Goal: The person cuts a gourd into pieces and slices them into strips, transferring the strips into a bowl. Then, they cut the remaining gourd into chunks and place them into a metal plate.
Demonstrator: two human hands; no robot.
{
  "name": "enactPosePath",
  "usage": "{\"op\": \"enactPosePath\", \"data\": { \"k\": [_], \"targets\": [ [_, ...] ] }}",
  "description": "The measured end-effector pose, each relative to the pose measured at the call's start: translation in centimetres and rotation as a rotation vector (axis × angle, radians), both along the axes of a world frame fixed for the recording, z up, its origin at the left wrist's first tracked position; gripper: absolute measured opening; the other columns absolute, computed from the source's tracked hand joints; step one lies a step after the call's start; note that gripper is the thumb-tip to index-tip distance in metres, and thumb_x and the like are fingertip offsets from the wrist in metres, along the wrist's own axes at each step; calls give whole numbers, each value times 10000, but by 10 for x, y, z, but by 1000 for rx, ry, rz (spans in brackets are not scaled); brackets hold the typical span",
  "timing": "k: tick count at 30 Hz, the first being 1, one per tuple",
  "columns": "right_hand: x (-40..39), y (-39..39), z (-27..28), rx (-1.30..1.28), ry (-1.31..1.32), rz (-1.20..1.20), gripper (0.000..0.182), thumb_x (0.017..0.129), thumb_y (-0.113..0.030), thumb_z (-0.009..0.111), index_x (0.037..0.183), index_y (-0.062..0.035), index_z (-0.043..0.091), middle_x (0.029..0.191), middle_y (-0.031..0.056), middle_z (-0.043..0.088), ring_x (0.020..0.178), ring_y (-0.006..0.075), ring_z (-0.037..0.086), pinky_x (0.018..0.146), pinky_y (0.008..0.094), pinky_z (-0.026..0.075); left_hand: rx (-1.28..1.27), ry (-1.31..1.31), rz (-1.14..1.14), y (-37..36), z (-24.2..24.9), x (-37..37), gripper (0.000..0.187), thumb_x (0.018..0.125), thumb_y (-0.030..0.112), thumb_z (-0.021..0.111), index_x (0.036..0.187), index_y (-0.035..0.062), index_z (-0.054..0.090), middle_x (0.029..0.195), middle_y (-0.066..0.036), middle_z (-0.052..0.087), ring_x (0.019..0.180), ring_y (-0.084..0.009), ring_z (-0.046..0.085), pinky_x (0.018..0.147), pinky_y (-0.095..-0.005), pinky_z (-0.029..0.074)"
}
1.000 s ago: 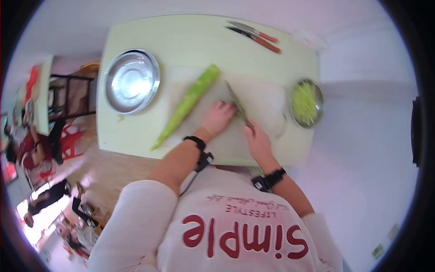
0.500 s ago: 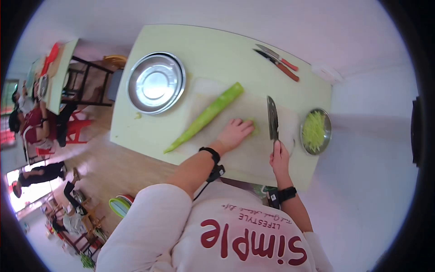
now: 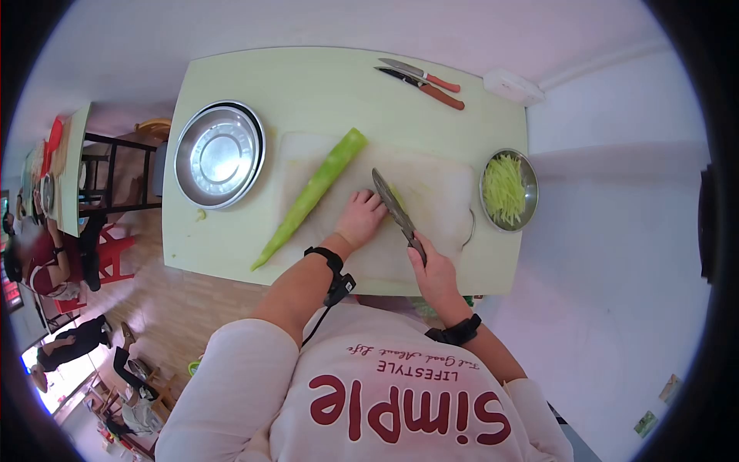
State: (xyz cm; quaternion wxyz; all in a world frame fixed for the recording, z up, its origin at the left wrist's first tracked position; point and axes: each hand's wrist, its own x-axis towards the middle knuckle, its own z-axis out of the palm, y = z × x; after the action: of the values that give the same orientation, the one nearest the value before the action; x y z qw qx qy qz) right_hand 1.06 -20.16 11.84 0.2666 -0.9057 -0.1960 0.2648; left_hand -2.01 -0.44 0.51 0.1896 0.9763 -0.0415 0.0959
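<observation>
My right hand [image 3: 435,273] grips the handle of a kitchen knife [image 3: 394,206], whose dark blade now lies right beside my left fingertips. My left hand [image 3: 362,219] rests on the white cutting board [image 3: 450,181] with fingers curled down, pressing a small pale-green celtuce piece [image 3: 397,192]. Most of that piece is hidden by the blade and fingers. A long, peeled celtuce stem [image 3: 312,192] lies diagonally across the board's left side, thick end away from me, thin tip near the table's front edge.
Stacked steel basins [image 3: 219,158] stand at the left of the pale table, with small scraps [image 3: 201,215] nearby. A steel bowl [image 3: 531,196] of green shreds [image 3: 504,189] sits at the right. Two knives [image 3: 427,85] lie at the back. Other people are farther off at left.
My right hand has brought the knife leftward, from well apart to beside my left fingertips, and the blade now slants. The whole view has shifted; my left hand stays on the celtuce piece.
</observation>
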Motion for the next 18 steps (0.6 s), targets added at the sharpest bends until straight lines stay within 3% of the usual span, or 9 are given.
{"op": "enactPosePath", "data": {
  "k": [16, 18],
  "targets": [
    [-9, 1, -6, -60, -44, 22, 468, 942, -376, 498, 1297, -71, 499, 870, 204, 665, 750, 378, 642, 670, 455, 496, -52, -18, 8, 0, -2, 1, 208, 778, 166, 560, 950, 110, 663, 989, -47, 560, 1000, -243, 492, 884, -377, 390],
    [-10, 1, -7, -55, -28, 11, 467, 943, -381, 494, 1296, -73, 500, 871, 203, 666, 751, 379, 642, 675, 455, 496, -80, -25, 13, 0, -2, 2, 200, 713, 154, 636, 895, 74, 656, 1009, -66, 572, 1002, -270, 495, 884, -407, 407]
  ]
}}
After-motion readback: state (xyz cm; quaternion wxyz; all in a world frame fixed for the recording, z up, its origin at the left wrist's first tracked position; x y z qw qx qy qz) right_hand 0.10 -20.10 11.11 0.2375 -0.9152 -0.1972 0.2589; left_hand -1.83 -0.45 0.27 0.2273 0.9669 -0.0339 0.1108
